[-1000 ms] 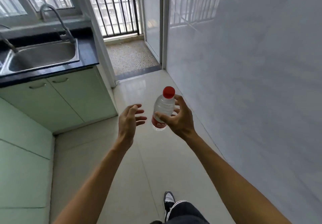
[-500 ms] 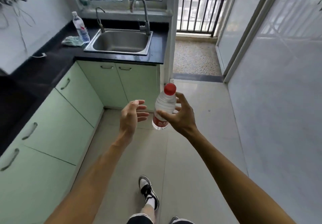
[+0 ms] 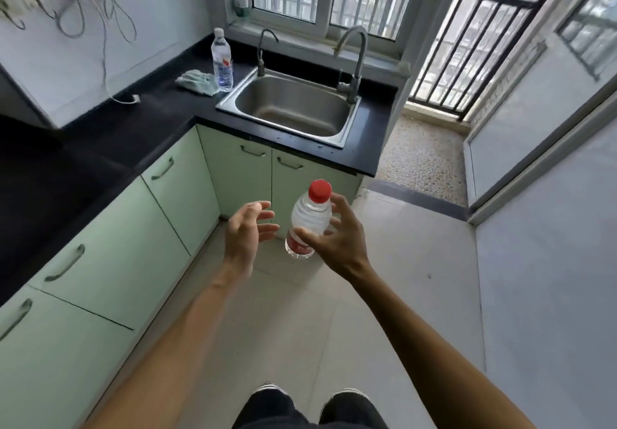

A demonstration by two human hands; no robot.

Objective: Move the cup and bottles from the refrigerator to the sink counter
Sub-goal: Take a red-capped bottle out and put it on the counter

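We are mid-carry: our right hand (image 3: 337, 238) grips the red-capped bottle (image 3: 309, 225) above the floor, left hand (image 3: 245, 231) open and empty beside it, and next we likely set it on the bench (image 3: 173, 108) by the sink (image 3: 290, 108), near the other bottle (image 3: 222, 58).

Right hand (image 3: 337, 241) gripping, left hand (image 3: 245, 233) empty
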